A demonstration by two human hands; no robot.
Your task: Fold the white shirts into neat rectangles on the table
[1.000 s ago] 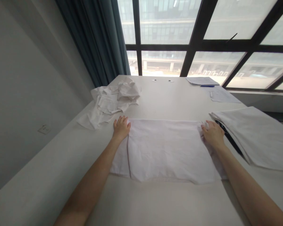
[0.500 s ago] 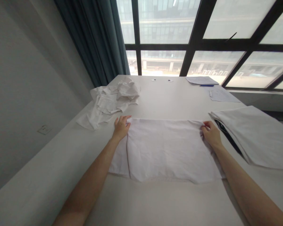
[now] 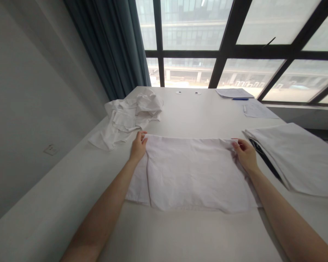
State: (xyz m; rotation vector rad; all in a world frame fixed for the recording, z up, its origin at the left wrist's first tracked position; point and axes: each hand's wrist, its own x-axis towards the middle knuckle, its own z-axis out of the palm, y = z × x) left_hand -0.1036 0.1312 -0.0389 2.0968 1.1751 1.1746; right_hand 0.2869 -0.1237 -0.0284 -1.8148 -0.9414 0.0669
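Note:
A folded white cloth [image 3: 191, 174] lies on the white table [image 3: 196, 233] in front of me, its far edge running straight between my hands. My left hand [image 3: 138, 147] pinches the far left corner, fingers closed on the fabric. At the far right corner, my right hand [image 3: 245, 155] grips the cloth between thumb and fingers. The cloth's near edge rests on the table and is slightly wavy. Part of its right side is hidden behind my right hand and forearm.
A crumpled white cloth [image 3: 125, 116] lies at the back left. On the right is a larger folded white cloth [image 3: 303, 160] with something dark beneath its left edge. Papers [image 3: 233, 93] and a blue pen [image 3: 240, 99] lie at the back right, before the window.
My left hand has moved slightly left and away from me, its fingers now closed on the corner. My right hand's fingers have shifted a little on the far edge.

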